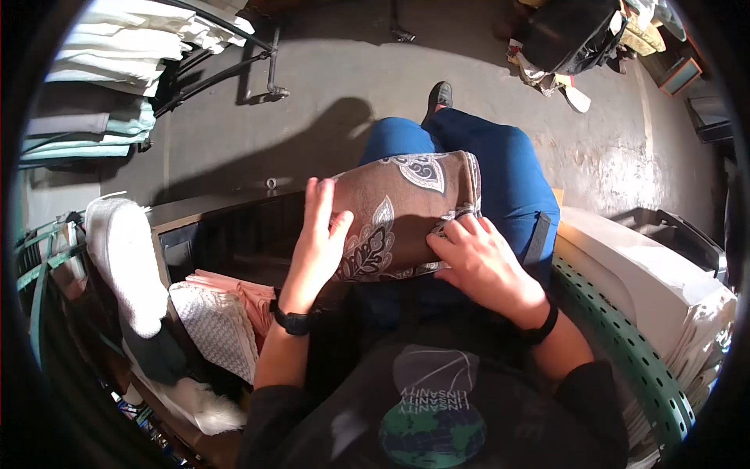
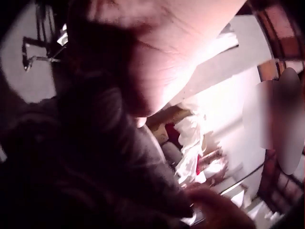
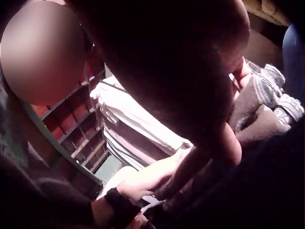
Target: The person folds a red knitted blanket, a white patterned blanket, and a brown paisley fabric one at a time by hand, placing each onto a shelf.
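Observation:
A folded brown cloth with white and dark leaf patterns [image 1: 406,203] lies across the person's lap in the head view. At its left edge is the left hand [image 1: 319,234], fingers fairly straight and thumb apart, touching the cloth's side. The right hand [image 1: 483,258] has its fingers bent and pinches the cloth near its lower right part. In the right wrist view the cloth [image 3: 255,107] is bunched beside the fingers of the dark right hand [image 3: 190,71]. The left wrist view shows the palm of the left hand [image 2: 162,52] over the dark cloth.
Folded white and pink cloths [image 1: 219,320] lie in a box at the left. White garments [image 1: 117,47] hang at the upper left. A green perforated rail [image 1: 617,336] runs along the right, beside a white surface [image 1: 633,266]. A black bag [image 1: 570,35] sits on the far floor.

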`<state>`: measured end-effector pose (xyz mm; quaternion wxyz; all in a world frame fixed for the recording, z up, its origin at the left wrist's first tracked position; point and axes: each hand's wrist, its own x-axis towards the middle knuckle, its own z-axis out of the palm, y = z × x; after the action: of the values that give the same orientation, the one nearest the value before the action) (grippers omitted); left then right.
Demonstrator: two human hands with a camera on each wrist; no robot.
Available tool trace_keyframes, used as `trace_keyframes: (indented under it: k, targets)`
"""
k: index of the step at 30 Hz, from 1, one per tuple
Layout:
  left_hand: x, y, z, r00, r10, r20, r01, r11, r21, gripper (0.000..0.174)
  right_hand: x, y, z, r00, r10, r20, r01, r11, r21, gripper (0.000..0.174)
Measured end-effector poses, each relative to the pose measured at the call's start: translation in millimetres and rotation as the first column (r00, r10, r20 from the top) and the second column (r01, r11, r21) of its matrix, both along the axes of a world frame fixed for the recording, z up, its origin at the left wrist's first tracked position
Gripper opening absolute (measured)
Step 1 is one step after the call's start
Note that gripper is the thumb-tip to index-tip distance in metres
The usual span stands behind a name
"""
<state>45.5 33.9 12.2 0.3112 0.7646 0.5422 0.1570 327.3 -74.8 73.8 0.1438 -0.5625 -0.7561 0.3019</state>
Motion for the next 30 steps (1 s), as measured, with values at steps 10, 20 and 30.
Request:
trace_keyframes:
  k: [10, 20, 30]
  targets:
    - [-29, -29, 17, 0.661, 0.675, 0.328, 0.095, 0.358, -0.929, 0.042, 29, 20, -83, 0.49, -0.751, -0.443, 0.606, 0.658, -0.447, 0.06]
    - [-29, -35, 24, 0.548, 0.745, 0.381, 0.145, 0.364, -0.92, 0.058, 42, 56, -111, 0.219, -0.742, -0.633, -0.008, 0.648, -0.762, 0.047]
    - [-35, -46, 137, 0.519, 0.676, 0.523, -0.068, 0.643, -0.763, 0.057, 53, 45, -124, 0.06, -0.823, -0.565, -0.035, 0.564, -0.825, 0.066]
